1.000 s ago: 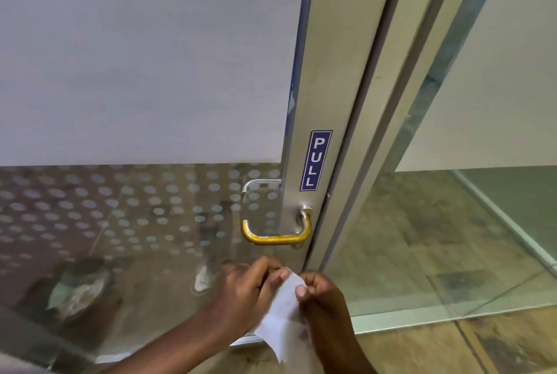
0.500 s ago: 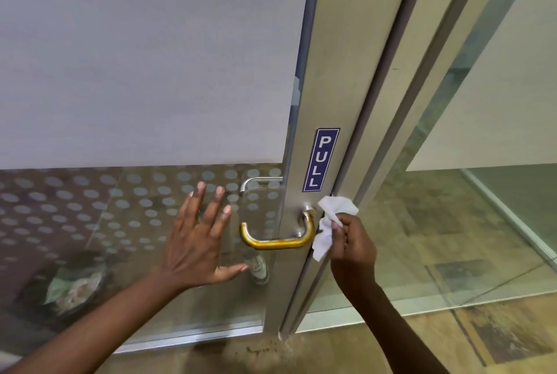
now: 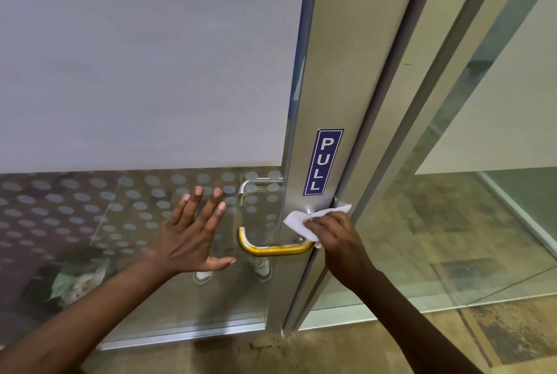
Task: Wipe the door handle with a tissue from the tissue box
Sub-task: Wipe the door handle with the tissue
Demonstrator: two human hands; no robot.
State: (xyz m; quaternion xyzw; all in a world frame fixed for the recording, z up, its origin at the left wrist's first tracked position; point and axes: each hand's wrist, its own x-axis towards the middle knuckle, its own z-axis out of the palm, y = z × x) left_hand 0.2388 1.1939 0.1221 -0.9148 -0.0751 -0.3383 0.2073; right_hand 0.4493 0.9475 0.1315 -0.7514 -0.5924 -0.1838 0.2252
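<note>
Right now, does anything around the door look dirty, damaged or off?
Brown crumbs are scattered on the floor at the foot of the door frame. The brass door handle looks worn and blotchy. Nothing looks broken or askew.

The person's left hand is spread flat, palm forward, fingers fanned upward and thumb out to the right, its bare forearm reaching in from the lower left. The right hand is curled, fingers pinching a crumpled white paper tissue, with its forearm rising from the lower right.
</note>
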